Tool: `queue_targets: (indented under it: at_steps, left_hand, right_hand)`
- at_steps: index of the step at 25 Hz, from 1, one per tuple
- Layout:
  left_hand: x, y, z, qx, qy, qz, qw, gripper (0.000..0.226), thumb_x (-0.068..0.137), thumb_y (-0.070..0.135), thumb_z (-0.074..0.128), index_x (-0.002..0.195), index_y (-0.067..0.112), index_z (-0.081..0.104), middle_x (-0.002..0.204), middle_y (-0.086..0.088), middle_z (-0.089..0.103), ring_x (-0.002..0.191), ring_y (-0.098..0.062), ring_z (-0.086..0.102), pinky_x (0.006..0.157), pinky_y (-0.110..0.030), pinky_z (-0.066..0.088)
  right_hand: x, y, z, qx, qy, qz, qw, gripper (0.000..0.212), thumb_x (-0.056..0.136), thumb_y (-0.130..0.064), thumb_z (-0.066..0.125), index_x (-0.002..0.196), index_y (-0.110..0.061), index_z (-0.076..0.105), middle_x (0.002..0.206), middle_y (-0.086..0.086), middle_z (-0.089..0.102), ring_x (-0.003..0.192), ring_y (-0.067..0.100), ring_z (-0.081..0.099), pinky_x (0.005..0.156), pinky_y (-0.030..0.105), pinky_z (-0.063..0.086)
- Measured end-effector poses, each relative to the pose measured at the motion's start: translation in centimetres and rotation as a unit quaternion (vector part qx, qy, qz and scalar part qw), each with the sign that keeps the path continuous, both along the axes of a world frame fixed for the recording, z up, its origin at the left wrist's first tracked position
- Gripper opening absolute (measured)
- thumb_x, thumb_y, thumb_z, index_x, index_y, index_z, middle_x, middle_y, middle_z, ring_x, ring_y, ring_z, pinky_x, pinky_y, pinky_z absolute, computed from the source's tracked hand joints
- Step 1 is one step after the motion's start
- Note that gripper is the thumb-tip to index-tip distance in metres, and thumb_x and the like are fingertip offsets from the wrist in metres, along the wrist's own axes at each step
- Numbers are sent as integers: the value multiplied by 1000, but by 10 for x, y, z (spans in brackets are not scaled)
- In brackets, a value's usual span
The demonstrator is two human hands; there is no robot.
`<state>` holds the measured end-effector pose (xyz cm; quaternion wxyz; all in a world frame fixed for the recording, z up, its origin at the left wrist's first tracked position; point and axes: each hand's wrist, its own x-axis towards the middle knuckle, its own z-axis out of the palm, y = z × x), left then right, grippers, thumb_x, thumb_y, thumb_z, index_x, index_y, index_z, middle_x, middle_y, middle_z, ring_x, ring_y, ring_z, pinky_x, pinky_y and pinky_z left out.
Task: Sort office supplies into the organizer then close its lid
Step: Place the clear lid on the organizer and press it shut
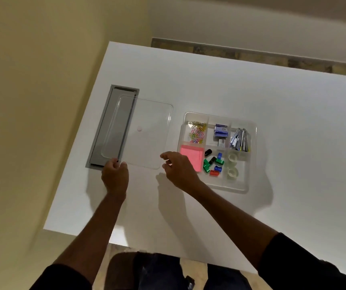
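Note:
A clear plastic organizer (249, 130) stands on the white table, right of centre. Its compartments hold coloured paper clips (197, 131), a blue staple box (220, 130), staplers (240, 140), pink sticky notes (191, 156), binder clips (214, 163) and tape rolls (232, 165). Its clear lid (140, 130) lies flat to the left, partly over a grey inset panel. My left hand (114, 174) grips the lid's near left corner. My right hand (178, 169) hovers at the lid's near right corner with fingers apart, partly covering the sticky notes.
The grey cable-tray panel (105, 139) is set into the table (230, 84) near its left edge. A beige wall lies to the left, wood flooring beyond the far edge. My legs show below the table's near edge.

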<state>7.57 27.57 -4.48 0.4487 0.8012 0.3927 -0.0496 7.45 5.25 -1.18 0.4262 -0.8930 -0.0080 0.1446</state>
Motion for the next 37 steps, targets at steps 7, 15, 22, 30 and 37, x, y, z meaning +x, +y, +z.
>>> queue_targets:
  at_steps: [7, 15, 22, 30, 37]
  left_hand:
    - [18, 43, -18, -301, 99, 178, 932, 13, 102, 11, 66, 90, 5, 63, 83, -10, 62, 78, -22, 65, 91, -42, 58]
    - [9, 40, -24, -392, 100, 143, 903, 33, 104, 13, 63, 133, -3, 59, 117, -18, 69, 121, -36, 66, 113, -49, 51]
    - [9, 45, -16, -378, 77, 119, 915, 37, 108, 0, 49, 143, 5, 59, 133, -17, 68, 123, -35, 68, 104, -46, 56]
    - [39, 37, 23, -474, -16, 117, 873, 19, 108, 5, 52, 114, 10, 69, 118, -14, 74, 110, -26, 74, 100, -44, 58]
    - [68, 10, 48, -506, -58, 123, 852, 42, 105, 8, 55, 147, 5, 57, 140, -19, 69, 115, -29, 76, 90, -44, 63]
  right_hand:
    - [12, 80, -39, -237, -43, 190, 952, 24, 86, 15, 53, 99, -1, 66, 92, 15, 65, 86, 33, 65, 61, 38, 51]
    - [16, 91, -54, -304, -79, 206, 927, 17, 86, 5, 72, 75, -5, 64, 67, 10, 60, 55, 21, 47, 48, 31, 32]
    - [23, 103, -19, -265, -110, 170, 943, 24, 85, 8, 68, 66, -6, 61, 60, 4, 43, 53, 16, 41, 49, 27, 31]
    - [36, 86, 63, -254, -190, 125, 940, 13, 78, 1, 66, 74, -11, 62, 78, 5, 63, 62, 21, 53, 47, 28, 35]
    - [34, 45, 130, -144, -191, 90, 967, 6, 89, -13, 64, 92, -15, 70, 90, 1, 71, 77, 22, 67, 65, 39, 60]
